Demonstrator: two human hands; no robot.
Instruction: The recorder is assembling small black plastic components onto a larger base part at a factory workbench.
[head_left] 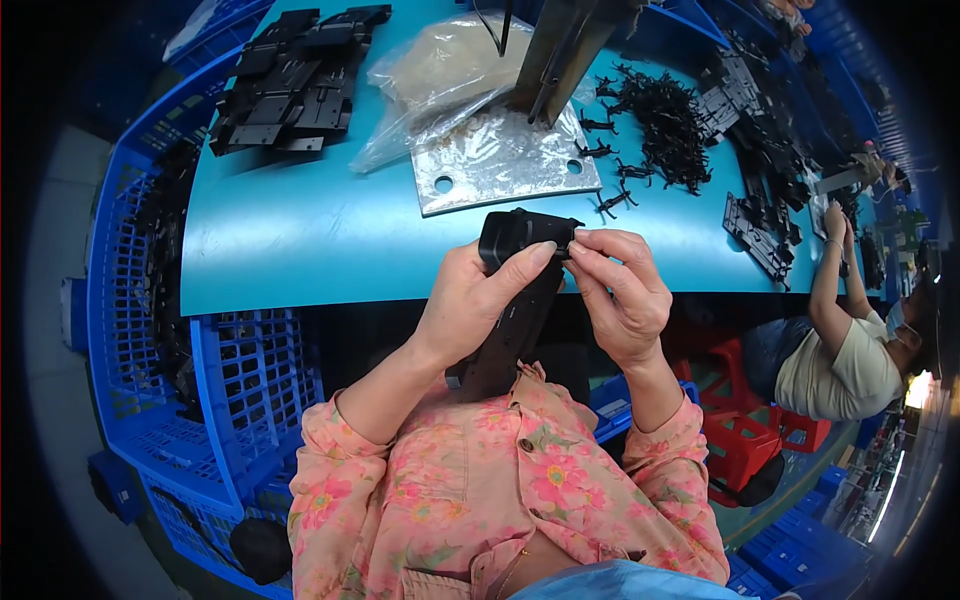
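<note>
Left hand (pixel 470 300): closed around a black housing (pixel 515 320), thumb pressed on its upper face. Right hand (pixel 625 300): thumb and forefinger pinched on a small black piece (pixel 572 240) at the housing's far right corner, at about 1 o'clock; whether it is a separate part or belongs to the housing cannot be told. The housing is held tilted in front of the person's chest, its far end over the near edge of the blue-green table (pixel 330 240). At 12 o'clock lies a grey metal plate (pixel 500 165) with 2 visible holes, with a clear plastic bag (pixel 450 70) at 11 o'clock. Between 1 and 2 o'clock is a heap of small black clips (pixel 675 130), several lying apart on its left. Stacked black parts (pixel 300 80) sit at 10 o'clock; further black and grey parts (pixel 760 240) lie at 3 o'clock. A blue crate (pixel 130 330) at 8 to 9 o'clock holds more dark parts. Assessment: work on this 1 housing appears under way, the corner not yet released; fit unverified. Much stock seems left, though finished and unfinished pieces cannot be distinguished.
</note>
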